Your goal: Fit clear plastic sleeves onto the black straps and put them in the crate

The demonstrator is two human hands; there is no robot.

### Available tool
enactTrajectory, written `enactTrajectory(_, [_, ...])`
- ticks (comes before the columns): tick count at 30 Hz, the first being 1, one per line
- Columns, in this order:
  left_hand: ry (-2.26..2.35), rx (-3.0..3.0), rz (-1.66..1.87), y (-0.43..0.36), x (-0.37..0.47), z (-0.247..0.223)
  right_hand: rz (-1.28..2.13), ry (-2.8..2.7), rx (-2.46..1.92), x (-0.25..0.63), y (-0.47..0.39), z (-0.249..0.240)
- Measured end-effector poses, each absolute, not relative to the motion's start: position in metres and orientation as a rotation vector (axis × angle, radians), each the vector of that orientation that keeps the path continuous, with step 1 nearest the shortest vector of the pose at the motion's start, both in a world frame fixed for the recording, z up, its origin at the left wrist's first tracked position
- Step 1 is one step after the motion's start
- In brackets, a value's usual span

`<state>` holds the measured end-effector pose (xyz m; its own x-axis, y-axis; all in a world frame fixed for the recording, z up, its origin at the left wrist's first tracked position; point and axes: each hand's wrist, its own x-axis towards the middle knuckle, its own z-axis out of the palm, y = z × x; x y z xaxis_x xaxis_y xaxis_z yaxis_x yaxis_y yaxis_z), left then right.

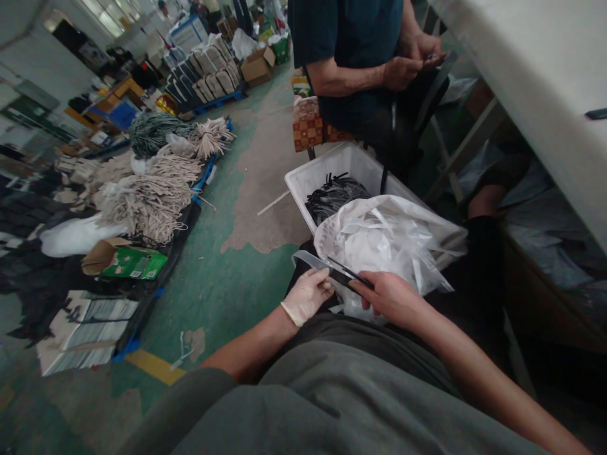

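Grey shirt (322, 392), strip (312, 258) in gloved fingers (325, 285)

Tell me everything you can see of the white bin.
The white bin is rectangular, open-topped, with a rim, and looks like plastic. It lies slantwise before the wearer, its far end toward a seated co-worker. Black strips fill part of that end; a crumpled, whitish bag covers the near part. Its base is hidden.

The single head view looks forward and down over the left hand (309, 294) and right hand (389, 296), nearby.
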<state>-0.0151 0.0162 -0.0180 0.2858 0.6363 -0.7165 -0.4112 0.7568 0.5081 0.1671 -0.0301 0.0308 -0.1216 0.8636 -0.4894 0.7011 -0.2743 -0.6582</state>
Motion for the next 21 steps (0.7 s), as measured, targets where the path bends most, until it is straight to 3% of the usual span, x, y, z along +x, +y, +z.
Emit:
enactTrajectory(9, [0.961,0.305,0.578,0.007,-0.002,-0.020,1.246,-1.741,-1.957,0.167,-0.032,0.027])
enactTrajectory(16, [1.023,0.132,0.597,0.030,-0.023,0.004,1.091,-1.349,-1.610,0.198,-0.054,0.024])
enactTrajectory(21, [0.978,0.123,0.496,0.014,-0.014,0.021,0.819,-1.657,-1.292,0.190,-0.059,0.021])
